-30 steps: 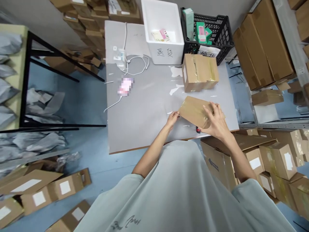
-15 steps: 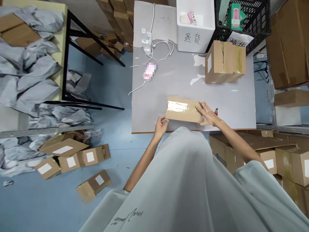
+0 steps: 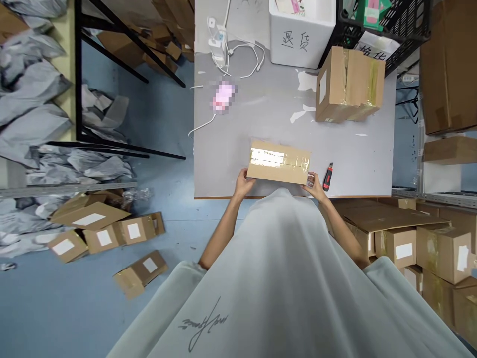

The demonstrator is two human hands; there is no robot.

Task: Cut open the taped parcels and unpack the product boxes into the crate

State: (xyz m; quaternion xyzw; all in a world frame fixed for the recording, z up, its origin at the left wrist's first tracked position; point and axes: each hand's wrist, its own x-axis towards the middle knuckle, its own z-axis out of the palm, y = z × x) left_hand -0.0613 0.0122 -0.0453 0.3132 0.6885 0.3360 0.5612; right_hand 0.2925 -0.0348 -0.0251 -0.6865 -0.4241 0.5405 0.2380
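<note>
A taped cardboard box (image 3: 278,162) is at the front of the grey table, with shiny clear tape along its top. My left hand (image 3: 244,183) grips its left front corner, the fingertips partly hidden behind the cardboard. At the right front corner my right hand (image 3: 313,186) grips the same box with thumb and fingers. Just right of that hand lies a red and black utility knife (image 3: 328,177), touched by neither hand.
On the table (image 3: 261,117) stand a larger taped carton (image 3: 348,84), a white bin (image 3: 301,42) and a black crate (image 3: 408,30). A power strip (image 3: 218,48) with cables lies at the back left. Cartons (image 3: 139,271) lie on the floor; grey parcels (image 3: 33,104) fill the left table.
My right hand has moved from the box's top right down to its right front corner, uncovering the utility knife. My left hand stays at the left corner. The camera view has shifted somewhat.
</note>
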